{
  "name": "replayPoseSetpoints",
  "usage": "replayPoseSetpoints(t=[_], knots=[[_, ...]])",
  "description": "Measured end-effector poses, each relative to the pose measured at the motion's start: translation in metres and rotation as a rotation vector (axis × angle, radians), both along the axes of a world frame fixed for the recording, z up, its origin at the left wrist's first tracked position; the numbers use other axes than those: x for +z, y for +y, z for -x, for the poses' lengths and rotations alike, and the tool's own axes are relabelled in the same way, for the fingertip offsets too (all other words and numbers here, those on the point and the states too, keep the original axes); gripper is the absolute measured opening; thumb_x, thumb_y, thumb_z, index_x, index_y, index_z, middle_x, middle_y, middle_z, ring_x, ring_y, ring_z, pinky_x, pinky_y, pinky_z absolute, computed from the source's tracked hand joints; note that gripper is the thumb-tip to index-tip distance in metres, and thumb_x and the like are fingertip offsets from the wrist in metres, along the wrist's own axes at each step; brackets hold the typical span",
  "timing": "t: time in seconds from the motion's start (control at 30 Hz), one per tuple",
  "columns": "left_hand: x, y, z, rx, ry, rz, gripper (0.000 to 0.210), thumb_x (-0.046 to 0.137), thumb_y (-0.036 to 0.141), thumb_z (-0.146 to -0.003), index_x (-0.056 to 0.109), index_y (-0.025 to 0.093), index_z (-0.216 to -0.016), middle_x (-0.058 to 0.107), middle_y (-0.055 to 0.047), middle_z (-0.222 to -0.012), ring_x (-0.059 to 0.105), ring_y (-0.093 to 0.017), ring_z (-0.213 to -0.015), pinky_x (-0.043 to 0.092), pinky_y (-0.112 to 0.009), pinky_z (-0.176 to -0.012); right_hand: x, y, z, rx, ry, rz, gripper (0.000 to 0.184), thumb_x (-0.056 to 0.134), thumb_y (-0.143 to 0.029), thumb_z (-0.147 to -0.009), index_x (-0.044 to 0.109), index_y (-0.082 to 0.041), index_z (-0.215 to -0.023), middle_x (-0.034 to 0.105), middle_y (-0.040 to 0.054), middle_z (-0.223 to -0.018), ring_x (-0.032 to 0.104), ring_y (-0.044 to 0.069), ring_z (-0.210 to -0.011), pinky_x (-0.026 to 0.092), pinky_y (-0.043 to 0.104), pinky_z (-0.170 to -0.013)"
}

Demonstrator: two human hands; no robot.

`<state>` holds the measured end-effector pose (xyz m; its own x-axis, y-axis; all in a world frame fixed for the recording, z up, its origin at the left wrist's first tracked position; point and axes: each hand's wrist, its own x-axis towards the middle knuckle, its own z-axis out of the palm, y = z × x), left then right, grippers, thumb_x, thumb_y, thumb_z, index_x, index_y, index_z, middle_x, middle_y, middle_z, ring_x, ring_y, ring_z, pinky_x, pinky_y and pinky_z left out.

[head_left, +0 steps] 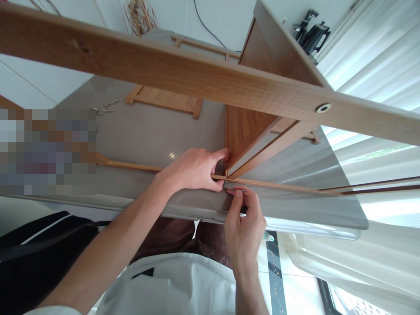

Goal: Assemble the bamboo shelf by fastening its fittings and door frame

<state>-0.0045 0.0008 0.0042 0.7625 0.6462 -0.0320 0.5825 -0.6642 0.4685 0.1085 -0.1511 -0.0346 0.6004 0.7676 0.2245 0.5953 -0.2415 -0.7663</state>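
Note:
A wooden frame with upright panels stands on the grey table. My left hand (197, 168) is closed around its lower rail (275, 185), thumb and fingers on either side near the joint with the wooden panel (244, 131). Just right of it, my right hand (246, 218) pinches a thin, bent metal hex key (235, 189). The short end of the key meets the near side of the rail at that joint. Whatever screw sits there is too small to make out. A long upper bar (157, 72) of the frame crosses above both hands, with a round metal fitting (323, 108) at its right.
On the grey table (138, 127) lie a flat wooden panel (167, 100) and several small metal pieces (106, 107). A black jug (316, 37) is at the back right, beside white curtains (377, 65). The left edge is pixelated. The table's front edge runs below my wrists.

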Motion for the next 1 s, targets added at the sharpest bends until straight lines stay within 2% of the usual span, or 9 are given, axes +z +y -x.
replayPoseSetpoints(t=[0.3, 0.73, 1.0], knots=[[0.002, 0.0, 0.001, -0.005, -0.004, 0.001, 0.043, 0.07, 0.046, -0.073, 0.057, 0.028, -0.11, 0.072, 0.007, -0.075, 0.066, -0.019, -0.065, 0.038, -0.03, -0.057, 0.008, 0.0, -0.004, -0.005, 0.045, 0.03, 0.026, 0.046, -0.041, -0.103, 0.063, -0.023, -0.097, 0.073, 0.0027, -0.095, 0.067, 0.017, -0.085, 0.047, 0.027, -0.073], [0.002, 0.0, 0.001, -0.012, -0.01, 0.014, 0.043, 0.07, 0.047, -0.073, 0.055, 0.028, -0.108, 0.071, 0.006, -0.073, 0.066, -0.019, -0.064, 0.036, -0.03, -0.056, -0.004, -0.002, -0.004, 0.069, -0.074, -0.029, 0.021, 0.046, -0.034, -0.104, 0.064, -0.023, -0.107, 0.071, 0.0035, -0.1, 0.065, 0.018, -0.091, 0.05, 0.03, -0.081], [0.006, -0.001, 0.001, -0.007, -0.002, 0.028, 0.042, 0.071, 0.047, -0.073, 0.055, 0.028, -0.107, 0.072, 0.006, -0.073, 0.068, -0.02, -0.066, 0.037, -0.03, -0.057, -0.009, -0.003, -0.006, 0.174, -0.311, -0.118, 0.019, 0.048, -0.02, -0.103, 0.065, -0.023, -0.111, 0.071, 0.0034, -0.104, 0.063, 0.016, -0.1, 0.05, 0.03, -0.09]])
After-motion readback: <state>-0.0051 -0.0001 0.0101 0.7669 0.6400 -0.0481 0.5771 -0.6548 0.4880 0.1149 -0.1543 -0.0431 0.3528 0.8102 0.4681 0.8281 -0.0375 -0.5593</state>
